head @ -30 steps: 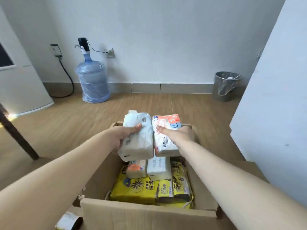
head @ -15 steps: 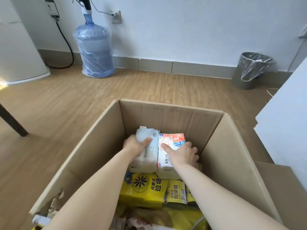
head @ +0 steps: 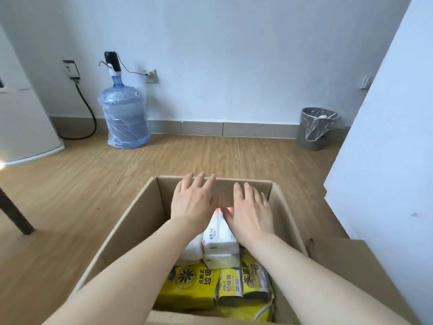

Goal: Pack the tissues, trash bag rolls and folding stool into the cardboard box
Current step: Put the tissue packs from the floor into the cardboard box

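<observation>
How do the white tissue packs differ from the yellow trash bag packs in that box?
The tissue packs are white with small print and lie toward the far wall of the cardboard box, partly under the hands. The trash bag packs are bright yellow with bold black lettering and sit nearer the camera, uncovered. Both are soft plastic-wrapped packs already inside.

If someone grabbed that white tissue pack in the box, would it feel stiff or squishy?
Probably squishy: the white tissue pack is in thin, wrinkled plastic wrap with rounded, soft-looking edges. Likely light for its size, being paper. The glossy film may be a little slippery. It lies flat among other packs in the cardboard box, so it shouldn't roll.
</observation>
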